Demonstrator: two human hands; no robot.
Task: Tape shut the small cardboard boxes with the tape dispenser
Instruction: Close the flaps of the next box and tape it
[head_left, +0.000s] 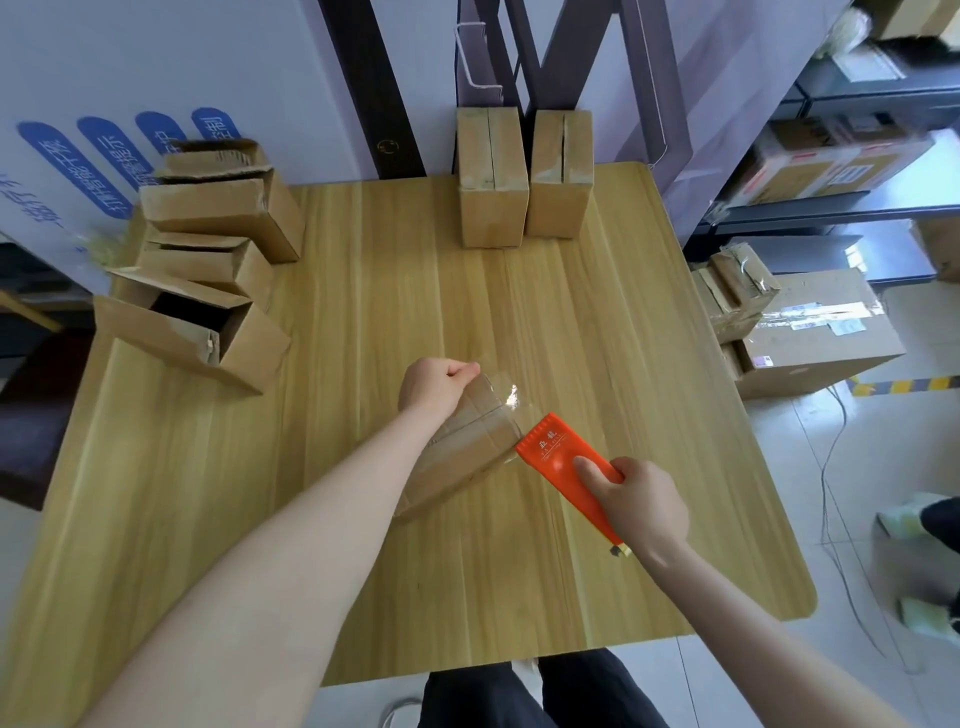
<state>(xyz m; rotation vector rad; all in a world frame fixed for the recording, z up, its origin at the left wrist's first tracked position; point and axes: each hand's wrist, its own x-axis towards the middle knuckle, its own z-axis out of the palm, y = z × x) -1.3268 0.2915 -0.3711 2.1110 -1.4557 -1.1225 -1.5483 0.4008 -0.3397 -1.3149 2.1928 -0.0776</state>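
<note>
Mid-counter, on pale wood-grain counter (363, 291): small brown cardboard box (467, 452), lying diagonally, gripped at its far end by curled left hand (434, 387). Touching its right edge, orange plastic tape dispenser (550, 447), clasped in right hand (641, 501), thumb on top. Glossy clear tape strip (506, 397) over the box's far end. Open wood around; open cardboard boxes (197, 332) well left, taped boxes (491, 176) at far edge.
</note>
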